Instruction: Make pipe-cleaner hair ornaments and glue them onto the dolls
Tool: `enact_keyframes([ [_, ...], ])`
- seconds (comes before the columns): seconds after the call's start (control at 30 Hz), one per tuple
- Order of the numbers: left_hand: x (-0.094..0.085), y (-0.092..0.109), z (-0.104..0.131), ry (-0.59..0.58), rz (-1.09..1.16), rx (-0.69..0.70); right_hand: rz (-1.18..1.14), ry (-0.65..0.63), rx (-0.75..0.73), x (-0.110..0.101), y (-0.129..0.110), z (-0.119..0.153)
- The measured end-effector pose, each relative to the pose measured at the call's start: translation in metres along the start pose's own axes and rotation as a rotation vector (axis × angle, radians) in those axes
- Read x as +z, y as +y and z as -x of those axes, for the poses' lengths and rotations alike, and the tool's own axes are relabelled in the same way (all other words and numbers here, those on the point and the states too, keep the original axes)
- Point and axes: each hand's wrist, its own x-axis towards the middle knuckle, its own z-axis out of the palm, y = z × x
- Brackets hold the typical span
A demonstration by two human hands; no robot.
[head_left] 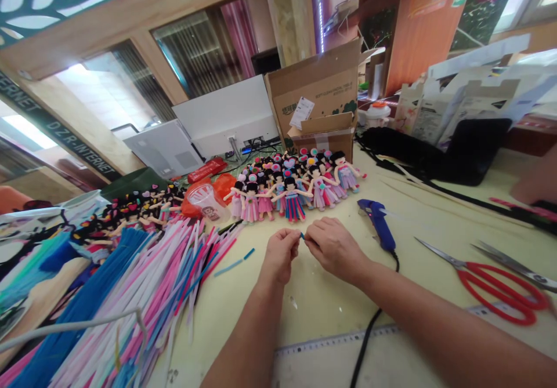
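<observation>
Between the fingertips of both hands shows a short piece of blue pipe cleaner (302, 235). My left hand (281, 251) pinches one end of it, and my right hand (333, 244) pinches the other, so most of it is hidden. Just beyond my hands stand several small pipe-cleaner dolls (292, 199) with black hair and colourful striped skirts. Left of my left hand, a cut blue pipe cleaner (234, 262) lies on the table. A blue glue gun (378, 224) rests to the right of my right hand, its black cord running toward me.
Loose pink, white and blue pipe cleaners (143, 283) cover the left side. Red-handled scissors (483, 280) and grey scissors (516, 265) lie on the right. A ruler (322, 343) lies near the front. A clear plastic cup (208, 202) and a cardboard box (319, 98) stand behind.
</observation>
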Motion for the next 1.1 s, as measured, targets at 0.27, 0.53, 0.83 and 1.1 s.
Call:
enact_keyframes([
  [0.27, 0.009, -0.002, 0.002, 0.080, 0.021, 0.052, 0.034, 0.013, 0.011, 0.005, -0.001, 0.000],
  [0.53, -0.013, 0.012, -0.001, -0.113, -0.161, -0.113, -0.073, -0.014, -0.017, -0.009, 0.014, -0.002],
  [0.83, -0.021, 0.017, 0.001, -0.290, -0.319, -0.109, -0.106, -0.049, -0.083, -0.011, 0.016, -0.003],
  [1.1, -0.021, 0.015, 0.001, -0.299, -0.263, -0.094, -0.096, -0.027, -0.065, -0.011, 0.019, -0.003],
])
